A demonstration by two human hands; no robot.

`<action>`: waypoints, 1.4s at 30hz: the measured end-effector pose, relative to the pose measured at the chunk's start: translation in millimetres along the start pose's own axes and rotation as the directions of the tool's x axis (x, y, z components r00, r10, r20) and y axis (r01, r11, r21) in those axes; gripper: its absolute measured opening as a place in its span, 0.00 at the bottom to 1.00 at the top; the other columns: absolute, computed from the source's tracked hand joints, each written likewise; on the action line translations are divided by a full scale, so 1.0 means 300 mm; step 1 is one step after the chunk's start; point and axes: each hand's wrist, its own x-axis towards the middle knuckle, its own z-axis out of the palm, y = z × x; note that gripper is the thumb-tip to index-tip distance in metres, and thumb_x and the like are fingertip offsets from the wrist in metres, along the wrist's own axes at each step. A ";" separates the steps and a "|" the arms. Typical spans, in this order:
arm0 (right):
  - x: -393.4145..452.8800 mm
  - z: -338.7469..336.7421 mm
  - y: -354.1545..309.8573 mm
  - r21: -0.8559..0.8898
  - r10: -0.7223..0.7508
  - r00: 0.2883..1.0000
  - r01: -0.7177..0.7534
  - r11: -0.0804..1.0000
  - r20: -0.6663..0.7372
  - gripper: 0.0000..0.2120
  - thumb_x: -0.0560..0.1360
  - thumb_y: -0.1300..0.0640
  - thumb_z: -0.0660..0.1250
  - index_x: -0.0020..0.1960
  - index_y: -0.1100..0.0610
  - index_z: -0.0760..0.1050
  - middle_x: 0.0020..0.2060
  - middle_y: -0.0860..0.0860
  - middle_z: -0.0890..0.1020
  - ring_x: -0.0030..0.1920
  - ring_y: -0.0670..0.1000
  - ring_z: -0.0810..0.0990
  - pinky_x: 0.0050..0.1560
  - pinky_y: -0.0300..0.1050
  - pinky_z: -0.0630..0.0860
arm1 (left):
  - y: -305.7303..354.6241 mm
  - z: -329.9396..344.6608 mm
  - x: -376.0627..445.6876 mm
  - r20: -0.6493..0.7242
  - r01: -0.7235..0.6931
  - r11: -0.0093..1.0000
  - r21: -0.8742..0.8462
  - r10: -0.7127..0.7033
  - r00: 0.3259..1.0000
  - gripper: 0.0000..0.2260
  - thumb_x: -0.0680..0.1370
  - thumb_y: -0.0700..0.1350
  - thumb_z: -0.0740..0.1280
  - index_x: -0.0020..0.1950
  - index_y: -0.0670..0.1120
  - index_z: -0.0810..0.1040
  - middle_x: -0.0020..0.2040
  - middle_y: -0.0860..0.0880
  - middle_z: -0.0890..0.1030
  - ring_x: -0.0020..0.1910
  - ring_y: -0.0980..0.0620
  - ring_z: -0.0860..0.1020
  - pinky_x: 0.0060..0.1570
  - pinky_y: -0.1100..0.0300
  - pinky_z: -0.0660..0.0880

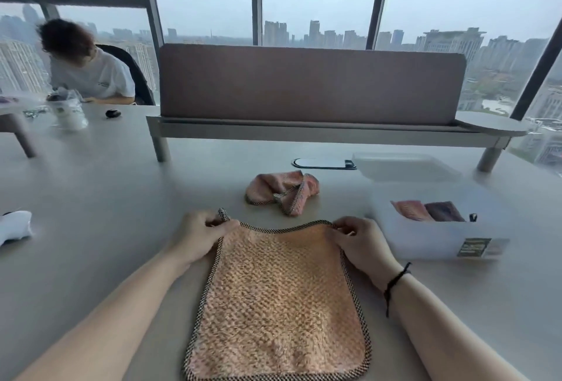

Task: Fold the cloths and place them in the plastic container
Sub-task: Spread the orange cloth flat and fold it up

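Note:
An orange cloth [278,298] with a checked border lies spread flat on the table in front of me. My left hand [199,236] pinches its far left corner, where a small loop sticks up. My right hand [360,242] pinches the far right corner. Beyond it a pink cloth [281,190] lies crumpled. To the right stands the clear plastic container [438,240], holding a folded pink cloth [410,210] and a folded dark purple cloth [444,212].
The container's lid [404,166] lies behind it. A brown desk divider [310,85] on a raised shelf crosses the back. A white object [13,225] sits at the left edge. Another person [88,67] sits far left with a cup [70,116].

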 end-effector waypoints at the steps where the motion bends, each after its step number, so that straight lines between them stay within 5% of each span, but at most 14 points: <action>1: 0.006 -0.001 0.001 0.005 -0.013 1.000 0.013 1.000 -0.016 0.04 0.70 0.54 0.76 0.37 0.51 0.83 0.29 0.46 0.80 0.31 0.44 0.75 0.38 0.44 0.73 | -0.008 -0.001 0.010 -0.006 -0.003 0.999 -0.046 0.003 1.000 0.05 0.74 0.43 0.76 0.39 0.44 0.86 0.26 0.57 0.80 0.24 0.66 0.73 0.27 0.68 0.67; 8: 0.010 -0.028 0.000 0.246 -0.028 0.998 0.012 0.969 0.060 0.04 0.70 0.53 0.77 0.38 0.50 0.84 0.26 0.52 0.68 0.28 0.49 0.63 0.30 0.43 0.57 | -0.037 -0.023 0.029 0.007 0.079 0.913 -0.401 -0.083 0.997 0.05 0.76 0.39 0.71 0.42 0.38 0.83 0.22 0.51 0.69 0.18 0.56 0.61 0.18 0.66 0.62; 13: -0.029 -0.053 -0.010 0.311 -0.038 0.987 -0.012 0.950 0.156 0.03 0.75 0.62 0.73 0.43 0.57 0.84 0.27 0.53 0.79 0.27 0.48 0.68 0.28 0.38 0.65 | -0.024 -0.077 -0.024 0.171 0.130 0.866 -0.484 -0.052 0.984 0.04 0.73 0.41 0.74 0.39 0.42 0.84 0.32 0.44 0.82 0.23 0.53 0.77 0.20 0.65 0.69; 17: -0.090 -0.083 -0.032 0.243 -0.104 0.970 0.049 0.969 0.219 0.04 0.74 0.60 0.73 0.41 0.57 0.83 0.29 0.46 0.82 0.27 0.40 0.73 0.32 0.31 0.69 | -0.024 -0.126 -0.075 0.310 0.060 0.937 -0.343 0.053 0.949 0.17 0.61 0.53 0.82 0.42 0.44 0.88 0.36 0.44 0.85 0.32 0.52 0.82 0.29 0.65 0.77; 21: -0.124 -0.106 -0.028 0.124 -0.126 0.972 0.102 0.987 0.200 0.11 0.73 0.49 0.74 0.37 0.55 0.84 0.29 0.46 0.82 0.30 0.42 0.75 0.34 0.36 0.70 | -0.009 -0.143 -0.097 0.381 0.114 0.937 -0.331 0.023 0.924 0.31 0.56 0.70 0.78 0.41 0.44 0.88 0.40 0.43 0.86 0.32 0.50 0.83 0.29 0.65 0.77; 25: -0.130 -0.104 -0.012 0.000 -0.143 0.973 0.146 0.989 0.181 0.06 0.67 0.49 0.78 0.35 0.49 0.84 0.33 0.47 0.85 0.35 0.48 0.81 0.39 0.44 0.76 | 0.001 -0.114 -0.096 0.339 0.037 0.987 -0.156 0.018 0.941 0.07 0.67 0.48 0.79 0.36 0.44 0.86 0.31 0.47 0.84 0.26 0.53 0.78 0.23 0.66 0.72; 30: -0.123 -0.090 0.002 -0.086 -0.189 0.965 0.207 0.975 0.181 0.05 0.67 0.50 0.78 0.37 0.47 0.83 0.32 0.45 0.84 0.31 0.44 0.76 0.37 0.44 0.75 | -0.010 -0.120 -0.092 0.346 -0.019 0.999 -0.026 0.027 0.938 0.24 0.53 0.59 0.82 0.39 0.43 0.86 0.33 0.42 0.84 0.25 0.57 0.76 0.22 0.69 0.69; 35: -0.116 -0.089 0.017 -0.108 -0.206 0.960 0.229 0.968 0.191 0.05 0.69 0.52 0.78 0.37 0.47 0.82 0.32 0.46 0.83 0.30 0.42 0.75 0.35 0.40 0.73 | -0.016 -0.117 -0.080 0.381 0.013 0.999 0.041 -0.028 0.924 0.05 0.69 0.41 0.79 0.39 0.41 0.85 0.33 0.35 0.83 0.23 0.53 0.71 0.19 0.67 0.65; 39: -0.114 -0.090 0.019 -0.111 -0.196 0.962 0.220 0.969 0.192 0.05 0.69 0.53 0.78 0.38 0.46 0.82 0.33 0.46 0.83 0.31 0.43 0.76 0.36 0.39 0.74 | -0.024 -0.119 -0.072 0.407 -0.010 0.997 0.079 -0.023 0.913 0.14 0.62 0.50 0.83 0.39 0.43 0.86 0.32 0.34 0.81 0.22 0.53 0.69 0.21 0.67 0.63; 42: -0.115 -0.089 0.016 -0.119 -0.188 0.962 0.215 0.969 0.200 0.05 0.69 0.54 0.78 0.38 0.47 0.82 0.33 0.47 0.83 0.30 0.43 0.75 0.36 0.42 0.74 | -0.037 -0.110 -0.064 0.412 -0.062 0.989 0.133 0.002 0.911 0.06 0.68 0.43 0.81 0.37 0.45 0.86 0.28 0.44 0.79 0.25 0.55 0.70 0.28 0.65 0.65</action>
